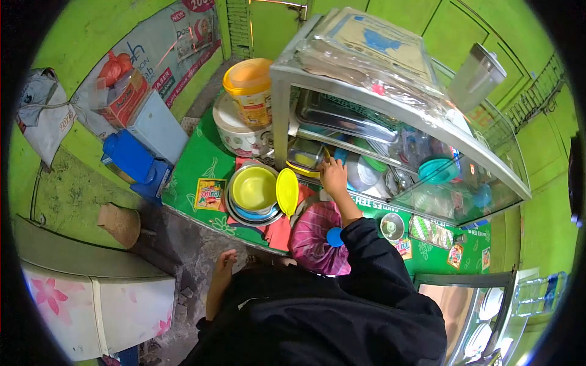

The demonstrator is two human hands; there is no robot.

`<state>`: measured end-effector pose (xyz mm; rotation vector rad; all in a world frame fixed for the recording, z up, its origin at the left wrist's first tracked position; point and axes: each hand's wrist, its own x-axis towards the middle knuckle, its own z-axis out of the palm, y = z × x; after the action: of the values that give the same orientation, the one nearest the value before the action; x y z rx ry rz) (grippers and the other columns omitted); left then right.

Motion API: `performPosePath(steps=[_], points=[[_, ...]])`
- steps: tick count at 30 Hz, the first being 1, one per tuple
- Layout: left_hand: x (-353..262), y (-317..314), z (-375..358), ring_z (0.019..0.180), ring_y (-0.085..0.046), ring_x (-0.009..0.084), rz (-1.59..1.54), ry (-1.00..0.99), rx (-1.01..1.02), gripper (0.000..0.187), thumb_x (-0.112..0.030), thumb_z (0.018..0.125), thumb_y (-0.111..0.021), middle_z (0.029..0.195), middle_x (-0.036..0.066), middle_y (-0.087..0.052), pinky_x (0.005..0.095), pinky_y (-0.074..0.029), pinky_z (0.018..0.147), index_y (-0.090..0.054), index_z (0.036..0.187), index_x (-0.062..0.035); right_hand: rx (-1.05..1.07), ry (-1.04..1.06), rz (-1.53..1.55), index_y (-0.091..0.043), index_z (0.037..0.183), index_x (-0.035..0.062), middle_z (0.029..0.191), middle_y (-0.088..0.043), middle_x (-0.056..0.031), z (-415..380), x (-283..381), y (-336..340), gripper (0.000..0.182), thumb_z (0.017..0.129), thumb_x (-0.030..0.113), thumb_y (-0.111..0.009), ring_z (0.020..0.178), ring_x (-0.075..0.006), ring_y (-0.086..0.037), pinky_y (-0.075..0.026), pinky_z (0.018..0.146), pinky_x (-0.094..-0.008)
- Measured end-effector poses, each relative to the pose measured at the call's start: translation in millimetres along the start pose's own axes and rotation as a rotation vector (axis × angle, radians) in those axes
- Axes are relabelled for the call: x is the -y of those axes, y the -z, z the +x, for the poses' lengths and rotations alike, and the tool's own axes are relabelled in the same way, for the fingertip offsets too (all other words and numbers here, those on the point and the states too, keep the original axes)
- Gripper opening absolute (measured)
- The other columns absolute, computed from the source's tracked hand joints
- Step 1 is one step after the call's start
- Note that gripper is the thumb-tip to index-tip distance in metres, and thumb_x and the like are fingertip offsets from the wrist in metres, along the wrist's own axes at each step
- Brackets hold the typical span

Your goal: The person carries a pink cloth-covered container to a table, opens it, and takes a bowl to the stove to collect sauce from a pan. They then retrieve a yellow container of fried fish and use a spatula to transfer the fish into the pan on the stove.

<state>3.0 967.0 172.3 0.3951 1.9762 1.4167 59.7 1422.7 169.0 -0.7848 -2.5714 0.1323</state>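
Room: green walls (67,171) around a table with a green cover (183,177); a glass cabinet (279,116) stands on it, with stacked dishes and trays inside.
Right hand: the hand (332,177) reaches to the cabinet's lower shelf; its fingers are bent and close together at the edge of a box with a yellow rim (305,155); whether they pinch it or only touch it, I cannot tell.
Left hand: the hand (224,262) hangs in front of the table; its fingers are loosely curled, slightly apart, and hold nothing visible.
Box: it sits low at the cabinet's left end, just beside the corner post.
Bowls: a yellow bowl (254,189) tops a nested stack on the table; a yellow lid (287,191) is tilted against its right side, between the bowl and the right hand.
Cloths: a red cloth (278,236) lies partly under the stack; a pink bundle (314,235) bulges near the right forearm, a blue cap (335,236) on it.
Cabinet edges: the post and the shelf edge bound the reach; behind the post are a flowered tub (235,131) and a yellow bucket (251,107).
Open room: the floor (201,244) leaves space around the left hand; bare green cover shows left of the stack.
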Motion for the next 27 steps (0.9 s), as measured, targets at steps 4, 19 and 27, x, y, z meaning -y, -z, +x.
performPosePath(steps=[4,19,27], points=[[-6,3,-5,0.105,-0.057,0.0214,0.003,0.020,0.079,0.033,-0.022,0.099,-0.048,0.116,0.012,-0.058,0.0334,-0.044,0.092,-0.052,0.123,-0.0009,0.020,-0.018,0.033,-0.070,0.098,0.0248,0.097,-0.059,-0.0036,7,6,-6,0.026,0.076,0.014,-0.061,0.098,-0.0267,-0.053,-0.041,0.077,-0.0424],[-11,22,13,0.105,-0.058,0.0215,0.135,0.021,0.136,0.032,-0.022,0.098,-0.047,0.117,0.011,-0.059,0.0324,-0.044,0.091,-0.052,0.124,-0.0034,-0.024,-0.380,-0.321,-0.038,0.140,0.0208,0.142,-0.037,-0.0143,-24,-33,-18,0.083,0.066,0.026,-0.076,0.134,-0.0361,-0.030,-0.020,0.107,-0.0602],[-21,18,1,0.109,-0.055,0.0221,0.186,0.027,0.161,0.032,-0.021,0.099,-0.046,0.121,0.012,-0.058,0.0336,-0.043,0.093,-0.052,0.125,-0.0029,0.010,-0.315,-0.240,-0.053,0.126,0.0151,0.127,-0.049,-0.0156,-17,-61,28,0.067,0.065,0.031,-0.077,0.120,-0.0402,-0.045,-0.039,0.097,-0.0580]])
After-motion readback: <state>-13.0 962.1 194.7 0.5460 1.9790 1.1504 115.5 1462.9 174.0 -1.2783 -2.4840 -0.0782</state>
